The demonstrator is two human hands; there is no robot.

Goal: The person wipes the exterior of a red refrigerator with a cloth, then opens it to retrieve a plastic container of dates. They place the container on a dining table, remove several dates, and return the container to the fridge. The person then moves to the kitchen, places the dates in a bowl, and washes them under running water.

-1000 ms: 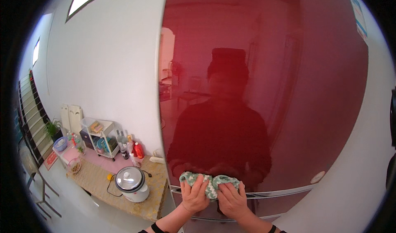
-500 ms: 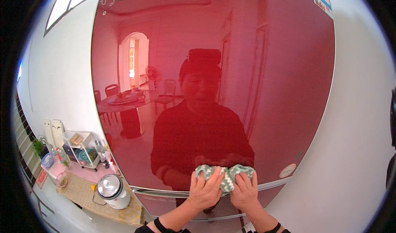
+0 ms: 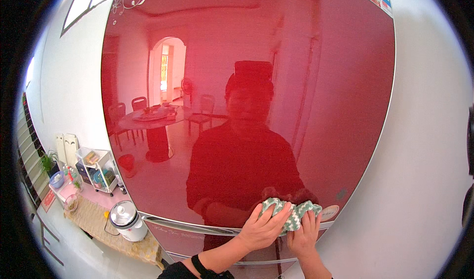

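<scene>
A green-and-white patterned cloth [image 3: 295, 220] is pressed against the glossy red upper door [image 3: 340, 106] of a refrigerator, low down and right of the middle. My left hand [image 3: 264, 230] grips the cloth's left part, fingers bent over it. Close beside it, my right hand [image 3: 303, 235] holds the right part, fingertips pushed into the fabric. Just above the door's silver lower edge, the cloth lies next to a round pale sticker [image 3: 330, 213]. The palms are hidden. The door reflects a person, a table and chairs.
At the lower left, a white rice cooker [image 3: 129, 228] stands on a table with a patterned yellowish cover [image 3: 91, 219]. Behind it are a small white shelf rack [image 3: 100, 175], a blue basin [image 3: 57, 180] and a potted plant [image 3: 48, 161]. A white wall [image 3: 419, 131] borders the refrigerator's right.
Both hands have slid to the right along the lower door with the cloth, up to the round sticker. The view has shifted slightly.
</scene>
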